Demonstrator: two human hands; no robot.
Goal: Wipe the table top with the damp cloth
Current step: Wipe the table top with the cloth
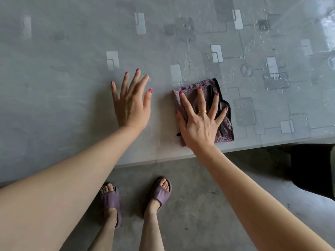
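Observation:
A folded purple cloth (225,124) with a black border lies on the grey table top (72,78), close to its near edge. My right hand (199,120) presses flat on the cloth, fingers spread and straight, covering most of it. My left hand (132,104) rests open on the bare table a little to the left of the cloth, fingers spread. The table carries a pattern of pale and dark rectangles. Water drops and streaks (253,42) lie on the surface beyond and to the right of the cloth.
The table's near edge (163,160) runs slanting across the view, with a concrete floor (208,205) below it. My feet in purple slippers (110,201) stand by the edge. A dark object (311,169) sits at the right below the table.

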